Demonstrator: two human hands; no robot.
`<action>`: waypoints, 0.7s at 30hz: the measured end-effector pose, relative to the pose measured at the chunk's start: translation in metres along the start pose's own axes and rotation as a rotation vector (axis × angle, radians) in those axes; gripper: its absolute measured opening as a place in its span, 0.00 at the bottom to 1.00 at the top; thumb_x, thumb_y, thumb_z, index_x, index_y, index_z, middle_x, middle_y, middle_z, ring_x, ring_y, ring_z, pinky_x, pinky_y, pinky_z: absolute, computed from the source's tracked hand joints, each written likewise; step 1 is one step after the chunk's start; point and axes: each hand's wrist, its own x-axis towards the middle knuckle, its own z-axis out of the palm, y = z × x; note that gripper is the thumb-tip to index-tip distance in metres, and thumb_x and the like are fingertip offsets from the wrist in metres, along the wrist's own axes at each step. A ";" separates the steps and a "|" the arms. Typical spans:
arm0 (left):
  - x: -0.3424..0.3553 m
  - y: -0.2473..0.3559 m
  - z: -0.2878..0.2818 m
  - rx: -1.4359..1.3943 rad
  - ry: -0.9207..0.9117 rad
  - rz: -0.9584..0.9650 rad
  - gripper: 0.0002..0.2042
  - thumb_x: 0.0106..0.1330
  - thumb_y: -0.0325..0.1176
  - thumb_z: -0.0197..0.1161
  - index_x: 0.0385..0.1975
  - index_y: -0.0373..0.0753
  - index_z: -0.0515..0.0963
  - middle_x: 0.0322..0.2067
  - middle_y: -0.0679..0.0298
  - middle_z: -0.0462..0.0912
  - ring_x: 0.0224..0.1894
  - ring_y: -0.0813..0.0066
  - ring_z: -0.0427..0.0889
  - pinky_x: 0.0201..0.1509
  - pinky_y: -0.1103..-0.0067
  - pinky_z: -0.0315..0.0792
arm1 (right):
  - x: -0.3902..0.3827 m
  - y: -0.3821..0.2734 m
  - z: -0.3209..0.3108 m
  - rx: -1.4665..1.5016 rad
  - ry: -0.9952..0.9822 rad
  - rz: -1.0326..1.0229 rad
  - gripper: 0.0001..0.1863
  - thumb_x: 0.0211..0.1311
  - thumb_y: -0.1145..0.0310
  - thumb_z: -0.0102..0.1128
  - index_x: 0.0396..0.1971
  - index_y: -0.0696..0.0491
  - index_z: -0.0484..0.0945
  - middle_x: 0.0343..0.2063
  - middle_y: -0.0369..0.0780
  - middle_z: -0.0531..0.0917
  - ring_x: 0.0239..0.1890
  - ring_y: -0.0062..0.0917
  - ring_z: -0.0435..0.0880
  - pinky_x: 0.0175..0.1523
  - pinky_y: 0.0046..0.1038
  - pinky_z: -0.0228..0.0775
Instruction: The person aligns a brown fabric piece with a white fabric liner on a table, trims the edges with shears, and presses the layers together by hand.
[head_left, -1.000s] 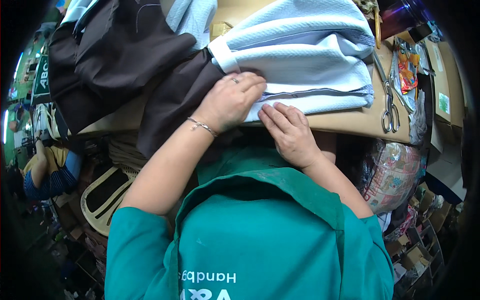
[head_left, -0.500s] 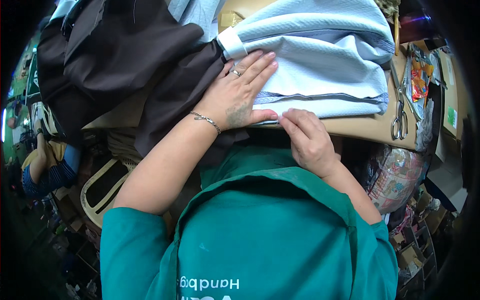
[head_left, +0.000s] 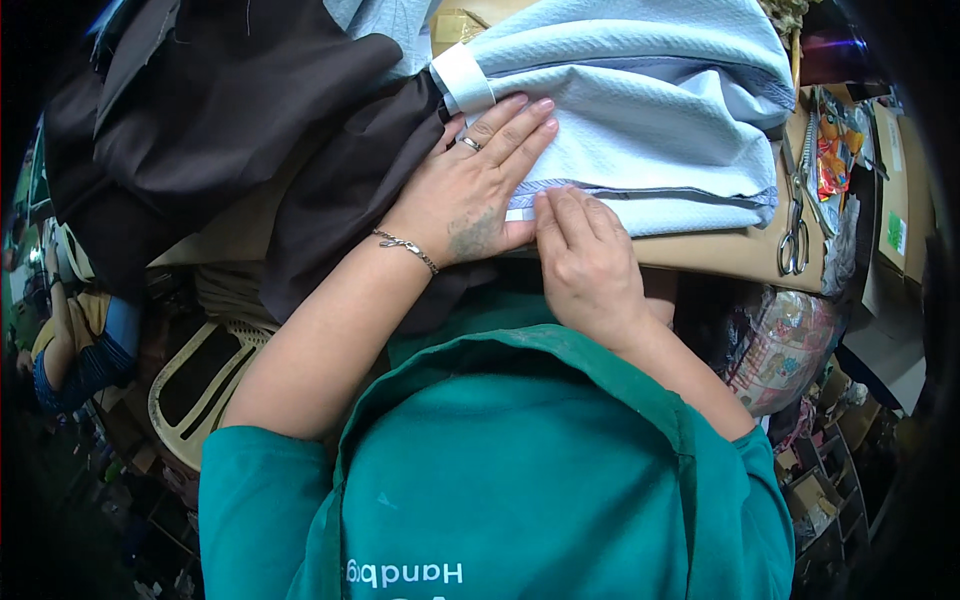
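Observation:
A pale blue textured fabric piece [head_left: 640, 120] lies along the table's near edge, with a darker blue-grey seam strip running across it. My left hand [head_left: 480, 190] lies flat on its left part, fingers stretched out and together, holding nothing. Close beside the left thumb, my right hand [head_left: 590, 250] is closed with fingertips pinched on the fabric's near edge. A white band [head_left: 464, 78] crosses the fabric's left end just beyond my left hand. Dark brown cloth [head_left: 230, 110] joins or lies against that end and drapes over the table's edge. What is under my right fingers is hidden.
Metal scissors [head_left: 794, 235] lie on the brown tabletop [head_left: 700, 256] at the right. Beyond them are an orange packet [head_left: 838, 150] and cardboard boxes [head_left: 893, 190]. A plastic-wrapped bundle [head_left: 785, 350] stands below. A cream plastic chair [head_left: 200, 390] and another person [head_left: 85, 340] are at left.
My right hand has moved left and slightly farther onto the fabric's edge, now covering the tip of my left thumb. The left hand stays in place on the fabric.

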 end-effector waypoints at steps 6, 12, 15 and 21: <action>0.001 -0.001 0.002 -0.001 0.006 0.014 0.39 0.51 0.61 0.52 0.61 0.47 0.54 0.64 0.69 0.51 0.65 0.71 0.50 0.63 0.64 0.51 | 0.001 0.005 -0.009 -0.052 -0.097 0.083 0.15 0.46 0.71 0.50 0.34 0.64 0.75 0.33 0.44 0.75 0.42 0.32 0.75 0.46 0.29 0.67; 0.000 -0.001 0.001 0.000 -0.004 0.015 0.41 0.50 0.64 0.51 0.62 0.47 0.53 0.64 0.68 0.51 0.65 0.70 0.50 0.63 0.64 0.50 | -0.006 0.025 -0.017 -0.098 -0.135 0.146 0.13 0.44 0.73 0.49 0.32 0.63 0.74 0.31 0.45 0.74 0.38 0.32 0.75 0.43 0.28 0.68; 0.000 -0.001 0.001 0.002 -0.008 0.012 0.41 0.50 0.64 0.51 0.62 0.47 0.53 0.64 0.68 0.50 0.65 0.70 0.49 0.64 0.64 0.49 | -0.014 0.045 -0.020 -0.157 -0.130 0.194 0.13 0.44 0.75 0.49 0.32 0.63 0.73 0.31 0.44 0.74 0.36 0.32 0.75 0.41 0.29 0.68; 0.000 0.001 -0.003 0.024 -0.020 0.010 0.41 0.51 0.63 0.52 0.62 0.47 0.53 0.64 0.68 0.50 0.65 0.69 0.49 0.63 0.64 0.49 | -0.024 0.057 -0.021 -0.259 -0.154 0.296 0.16 0.47 0.75 0.49 0.37 0.64 0.73 0.37 0.45 0.75 0.40 0.35 0.75 0.44 0.32 0.66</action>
